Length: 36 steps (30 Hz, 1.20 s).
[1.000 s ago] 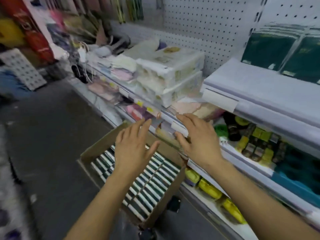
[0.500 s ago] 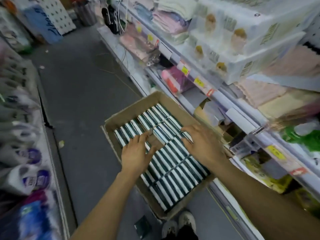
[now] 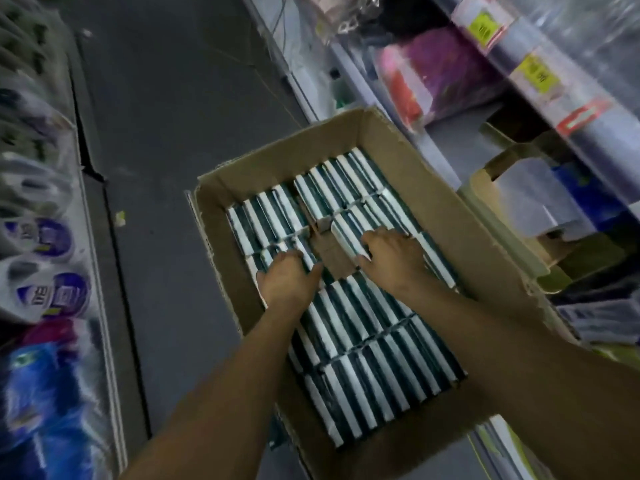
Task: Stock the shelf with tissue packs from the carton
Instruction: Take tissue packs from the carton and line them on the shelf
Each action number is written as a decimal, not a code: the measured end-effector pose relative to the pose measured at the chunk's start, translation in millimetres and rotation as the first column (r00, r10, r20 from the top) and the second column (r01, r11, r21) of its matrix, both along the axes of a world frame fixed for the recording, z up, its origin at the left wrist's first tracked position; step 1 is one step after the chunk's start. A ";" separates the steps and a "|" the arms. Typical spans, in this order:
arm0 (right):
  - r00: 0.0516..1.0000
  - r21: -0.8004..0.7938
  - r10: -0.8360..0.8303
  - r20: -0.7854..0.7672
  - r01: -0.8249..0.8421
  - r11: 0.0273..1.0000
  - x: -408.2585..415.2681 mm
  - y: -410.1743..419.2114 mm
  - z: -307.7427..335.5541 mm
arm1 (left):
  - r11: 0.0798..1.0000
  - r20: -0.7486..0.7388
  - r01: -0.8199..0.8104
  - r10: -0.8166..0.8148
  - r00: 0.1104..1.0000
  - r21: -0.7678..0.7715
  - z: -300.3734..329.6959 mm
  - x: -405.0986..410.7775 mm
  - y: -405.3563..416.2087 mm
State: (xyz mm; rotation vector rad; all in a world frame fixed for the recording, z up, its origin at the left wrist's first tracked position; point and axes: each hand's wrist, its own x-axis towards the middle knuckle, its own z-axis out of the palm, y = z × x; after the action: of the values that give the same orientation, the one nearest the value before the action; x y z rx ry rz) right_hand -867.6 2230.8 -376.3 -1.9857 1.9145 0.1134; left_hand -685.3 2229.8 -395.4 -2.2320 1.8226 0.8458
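Both hands reach into the carton [image 3: 388,133] near its middle gap: left hand [image 3: 285,280] and right hand [image 3: 393,258] each curl fingers round tissue packs [image 3: 349,344]. Light, soft, slippery wrap; better to squeeze the pack sides.

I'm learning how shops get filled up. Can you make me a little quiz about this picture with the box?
1. True or false: both hands are inside the brown cardboard carton.
2. What shows in the gap between the left hand and the right hand? A) bare cardboard B) a red towel C) a bottle
3. What colours are the striped tissue packs?

Key: 1 true; 2 A; 3 dark green and white.
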 end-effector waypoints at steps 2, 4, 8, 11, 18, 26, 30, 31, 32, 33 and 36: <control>0.999 0.015 0.001 -0.034 -0.001 1.000 6.6 -8.4 -11.4 | 0.999 0.073 -0.012 0.015 0.997 -0.045 -6.8 -6.4 -6.3; 0.997 0.021 -0.007 -0.076 0.009 1.000 11.7 -15.0 -19.0 | 0.995 0.141 -0.027 0.040 0.989 -0.095 -8.8 -14.1 -9.5; 0.986 0.031 -0.057 -0.155 0.062 0.998 17.8 -21.5 -25.9 | 0.993 0.208 -0.069 0.088 0.974 -0.094 -8.9 -24.0 -12.4; 0.969 0.049 -0.041 -0.244 0.054 0.997 19.8 -20.0 -33.3 | 0.998 0.276 -0.057 0.058 0.959 -0.012 -13.4 -24.7 -17.8; 0.986 0.006 -0.166 -0.021 0.167 0.986 12.6 -13.7 -20.2 | 0.963 0.014 -0.265 0.264 0.964 0.049 4.8 -19.4 -26.8; 0.928 -0.211 -0.242 0.284 0.306 0.928 0.4 54.7 62.1 | 0.808 -0.688 -0.537 0.534 0.492 0.243 76.6 -22.3 18.3; 0.904 -0.338 -0.191 0.382 0.330 0.881 -8.5 109.5 103.1 | 0.804 -0.774 -0.505 0.524 0.355 0.313 123.9 -25.0 54.0; 0.905 -0.379 -0.182 0.385 0.335 0.863 -10.8 122.8 112.7 | 0.807 -0.793 -0.486 0.520 0.317 0.335 138.5 -27.2 63.3; 0.910 -0.424 -0.176 0.376 0.338 0.840 -12.7 135.6 123.4 | 0.816 -0.814 -0.448 0.513 0.271 0.365 153.8 -29.7 72.3; 0.916 -0.469 -0.178 0.360 0.343 0.814 -14.6 147.1 134.2 | 0.825 -0.833 -0.402 0.508 0.217 0.399 168.6 -32.3 80.5; 0.914 -0.530 -0.208 0.349 0.375 0.761 -21.3 176.7 170.2 | 0.881 -0.883 -0.240 0.448 0.143 0.408 208.6 -41.6 100.7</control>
State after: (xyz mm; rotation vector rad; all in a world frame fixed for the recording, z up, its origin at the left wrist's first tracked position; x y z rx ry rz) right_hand -888.9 2407.5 -206.1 -1.8583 2.2135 -0.9039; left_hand -727.0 2330.5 -186.9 -2.0728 1.2174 2.9361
